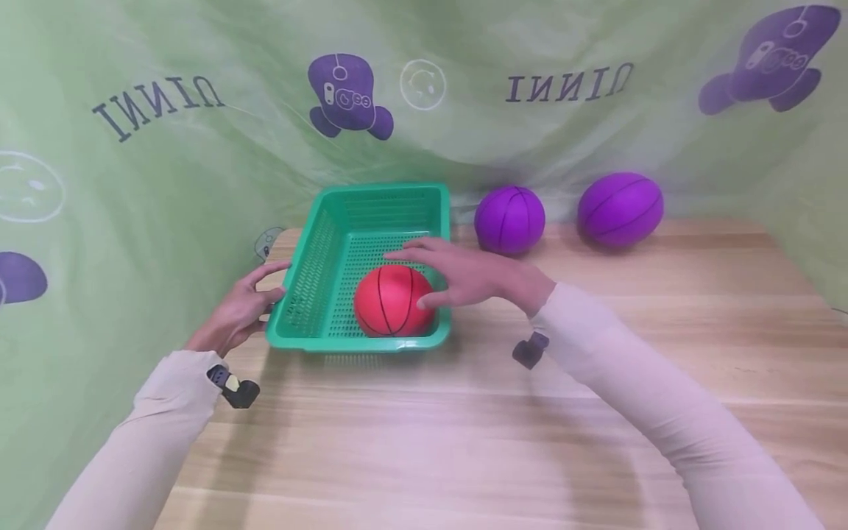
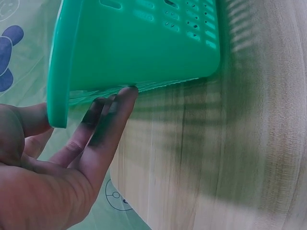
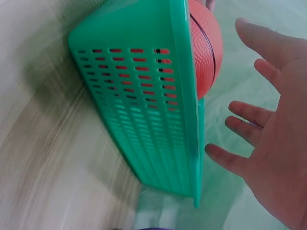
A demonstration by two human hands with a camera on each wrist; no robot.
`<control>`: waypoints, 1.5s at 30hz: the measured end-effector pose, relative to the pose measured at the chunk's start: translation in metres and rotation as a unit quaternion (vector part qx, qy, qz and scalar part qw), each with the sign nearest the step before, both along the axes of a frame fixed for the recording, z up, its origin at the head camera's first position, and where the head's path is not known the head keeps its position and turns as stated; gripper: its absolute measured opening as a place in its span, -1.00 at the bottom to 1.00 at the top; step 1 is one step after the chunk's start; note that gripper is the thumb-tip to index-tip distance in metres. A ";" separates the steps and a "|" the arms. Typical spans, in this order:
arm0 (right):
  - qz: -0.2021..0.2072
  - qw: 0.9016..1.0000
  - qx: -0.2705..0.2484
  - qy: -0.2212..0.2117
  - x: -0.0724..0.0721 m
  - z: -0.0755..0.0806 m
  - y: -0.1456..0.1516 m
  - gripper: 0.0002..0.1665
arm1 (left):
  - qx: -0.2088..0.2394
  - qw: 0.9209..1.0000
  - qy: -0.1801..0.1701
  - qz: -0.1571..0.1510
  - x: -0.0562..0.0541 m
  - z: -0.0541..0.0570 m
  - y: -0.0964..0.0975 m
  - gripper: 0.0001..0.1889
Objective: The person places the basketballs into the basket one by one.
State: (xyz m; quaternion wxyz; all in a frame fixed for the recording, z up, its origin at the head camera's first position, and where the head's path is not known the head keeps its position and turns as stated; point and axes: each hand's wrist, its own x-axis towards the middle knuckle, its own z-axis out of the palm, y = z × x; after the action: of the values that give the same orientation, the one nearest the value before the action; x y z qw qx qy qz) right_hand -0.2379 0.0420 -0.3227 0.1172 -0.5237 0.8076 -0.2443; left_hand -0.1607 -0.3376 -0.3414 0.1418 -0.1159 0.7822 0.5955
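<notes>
A green perforated plastic basket [image 1: 361, 344] stands on the wooden table, with a red ball [image 1: 392, 298] marked like a basketball in its near right corner. My left hand [image 1: 241, 305] grips the basket's left rim; in the left wrist view the thumb lies over the rim [image 2: 58, 96] and the fingers reach along the outer wall. My right hand [image 1: 464, 272] hovers over the basket's right side, fingers spread and thumb beside the ball. The right wrist view shows this hand's fingers apart from the red ball [image 3: 205, 50] with nothing between them.
Two purple balls, a round one [image 1: 510, 220] and a longer oval one [image 1: 620, 210], sit at the table's back edge, right of the basket. A pale green printed curtain [image 1: 464, 147] hangs behind and along the left. The wooden table [image 1: 464, 442] stretches in front.
</notes>
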 end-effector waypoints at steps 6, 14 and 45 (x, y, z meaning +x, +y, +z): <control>-0.020 1.000 -0.014 -0.002 -0.002 0.003 0.010 -0.11 | -0.004 1.000 -0.001 -0.002 0.001 0.003 -0.005 -0.37; -0.032 0.999 -0.031 -0.008 -0.008 0.003 0.025 -0.17 | 0.012 1.000 -0.005 0.003 0.004 0.003 -0.010 -0.38; -0.132 0.991 -0.033 -0.013 -0.015 -0.002 0.122 -0.11 | -0.034 0.999 0.000 -0.025 -0.004 0.000 0.000 -0.35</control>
State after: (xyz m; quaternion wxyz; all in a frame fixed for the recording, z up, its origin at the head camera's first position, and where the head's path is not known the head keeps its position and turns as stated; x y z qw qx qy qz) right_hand -0.2533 0.1643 -0.3247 0.0772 -0.4128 0.8594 -0.2915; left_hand -0.1648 -0.3372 -0.3417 0.1526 -0.1017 0.8046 0.5648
